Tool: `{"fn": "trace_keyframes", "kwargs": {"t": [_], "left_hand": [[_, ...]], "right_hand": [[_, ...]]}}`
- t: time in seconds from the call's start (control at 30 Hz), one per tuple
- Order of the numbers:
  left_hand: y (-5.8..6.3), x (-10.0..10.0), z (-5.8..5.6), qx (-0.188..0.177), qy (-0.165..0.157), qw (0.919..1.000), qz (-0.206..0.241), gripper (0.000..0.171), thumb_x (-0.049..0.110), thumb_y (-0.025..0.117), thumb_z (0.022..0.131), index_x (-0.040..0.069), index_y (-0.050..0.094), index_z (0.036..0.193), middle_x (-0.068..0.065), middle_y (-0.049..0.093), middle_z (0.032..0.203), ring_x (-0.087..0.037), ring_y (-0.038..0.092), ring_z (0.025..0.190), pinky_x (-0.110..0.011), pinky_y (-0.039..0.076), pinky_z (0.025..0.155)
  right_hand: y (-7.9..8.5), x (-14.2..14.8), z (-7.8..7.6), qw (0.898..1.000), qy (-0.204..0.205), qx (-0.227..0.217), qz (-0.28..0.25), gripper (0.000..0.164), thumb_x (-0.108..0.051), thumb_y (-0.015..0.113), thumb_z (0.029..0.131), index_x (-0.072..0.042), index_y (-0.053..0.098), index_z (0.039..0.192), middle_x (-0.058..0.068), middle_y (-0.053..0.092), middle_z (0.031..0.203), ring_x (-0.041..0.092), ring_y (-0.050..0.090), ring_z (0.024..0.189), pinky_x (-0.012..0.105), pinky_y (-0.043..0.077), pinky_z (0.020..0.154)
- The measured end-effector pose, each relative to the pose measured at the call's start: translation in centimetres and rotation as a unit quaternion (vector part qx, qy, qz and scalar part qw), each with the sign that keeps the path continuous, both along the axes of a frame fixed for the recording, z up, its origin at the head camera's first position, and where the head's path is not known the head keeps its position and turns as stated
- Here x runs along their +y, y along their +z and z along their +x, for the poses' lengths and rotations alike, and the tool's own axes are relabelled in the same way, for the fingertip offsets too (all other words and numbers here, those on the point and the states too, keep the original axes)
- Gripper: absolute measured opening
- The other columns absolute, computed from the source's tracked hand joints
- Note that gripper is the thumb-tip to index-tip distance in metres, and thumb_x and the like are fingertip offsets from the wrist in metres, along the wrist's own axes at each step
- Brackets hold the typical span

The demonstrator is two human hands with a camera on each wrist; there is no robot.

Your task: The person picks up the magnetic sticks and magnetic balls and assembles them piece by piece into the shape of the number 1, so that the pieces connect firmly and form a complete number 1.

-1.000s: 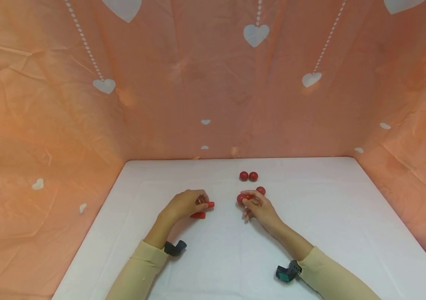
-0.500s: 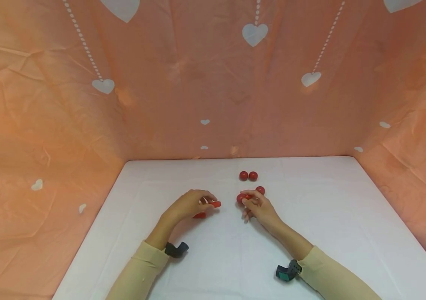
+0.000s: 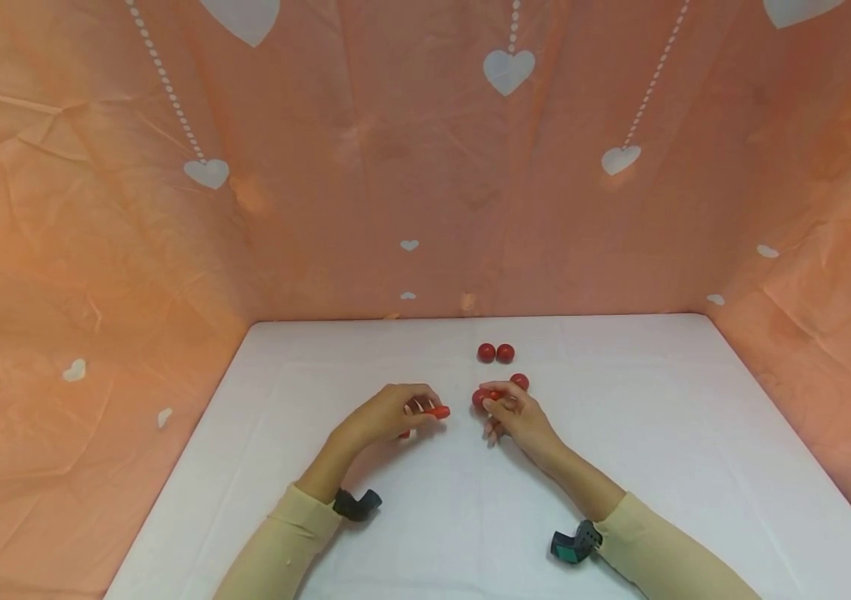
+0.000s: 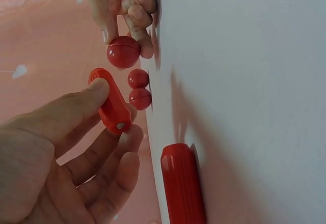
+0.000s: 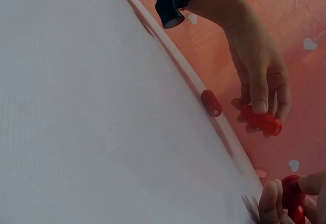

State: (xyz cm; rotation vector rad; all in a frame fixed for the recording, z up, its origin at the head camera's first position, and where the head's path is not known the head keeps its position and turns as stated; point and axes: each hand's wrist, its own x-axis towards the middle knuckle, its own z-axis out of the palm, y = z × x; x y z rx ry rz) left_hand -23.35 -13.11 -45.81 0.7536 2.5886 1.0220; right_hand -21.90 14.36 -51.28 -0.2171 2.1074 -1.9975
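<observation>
My left hand (image 3: 387, 414) pinches a short red rod (image 4: 112, 102) between thumb and fingers, above the white table. A round silver spot shows on the rod's end. Beneath that hand a second red rod (image 4: 182, 183) lies on the table. To the right, my right hand (image 3: 521, 423) holds a shiny red ball (image 4: 123, 52) with thumb and fingertips. Another red piece (image 5: 295, 215) shows below that ball in the right wrist view, partly hidden by the fingers. The left hand's rod points toward the ball, with a gap between them. Another red ball (image 3: 519, 382) appears just behind the right fingers.
Two red balls (image 3: 496, 353) sit side by side farther back on the white table (image 3: 620, 392). An orange cloth (image 3: 365, 183) with white hearts rises behind the table and at both sides. Each wrist wears a dark band (image 3: 577, 543) with a small device.
My left hand has moved right with its red rod, nearing the ball in the right hand, and now covers most of the rod lying below. The right hand stays in place.
</observation>
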Motion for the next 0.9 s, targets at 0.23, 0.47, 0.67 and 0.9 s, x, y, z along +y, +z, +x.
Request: {"fn": "trace_keyframes", "kwargs": {"t": [0.23,0.47,0.67,0.9], "left_hand": [[-0.1,0.5,0.3,-0.002,0.018,0.9997,-0.018,0.015,0.020,0.078,0.101,0.024,0.073,0.115,0.001,0.075,0.101,-0.016,0.067,0.074,-0.029,0.055,0.062],[-0.4,1.1,0.4,0.024,0.025,0.9983,-0.046,0.015,0.028,0.080,0.100,0.025,0.074,0.113,0.008,0.070,0.089,-0.011,0.061,0.078,-0.031,0.052,0.071],[-0.6,1.8,0.5,0.031,0.035,0.9975,-0.053,0.016,0.030,0.079,0.100,0.022,0.075,0.114,0.007,0.068,0.085,-0.012,0.060,0.076,-0.032,0.051,0.070],[-0.9,2.3,0.4,0.044,0.032,0.9964,-0.065,0.018,0.033,0.079,0.099,0.023,0.076,0.113,0.008,0.067,0.085,-0.010,0.059,0.076,-0.031,0.050,0.070]], "right_hand": [[0.2,0.1,0.2,1.000,0.003,0.001,0.005,0.039,-0.017,0.062,0.111,-0.002,0.055,0.146,0.019,0.071,0.096,0.019,0.068,0.070,0.026,0.061,0.069],[0.0,0.0,0.0,1.000,0.008,0.008,-0.009,0.041,-0.015,0.063,0.110,0.001,0.054,0.147,0.024,0.070,0.100,0.019,0.068,0.071,0.027,0.061,0.068],[-0.4,0.1,-0.1,1.000,0.011,0.010,-0.014,0.041,-0.014,0.062,0.110,0.002,0.053,0.147,0.024,0.070,0.101,0.017,0.068,0.072,0.027,0.061,0.068],[-0.6,0.2,-0.1,1.000,0.012,0.013,-0.026,0.041,-0.014,0.062,0.111,0.002,0.053,0.147,0.021,0.069,0.098,0.017,0.067,0.071,0.027,0.061,0.067]]}}
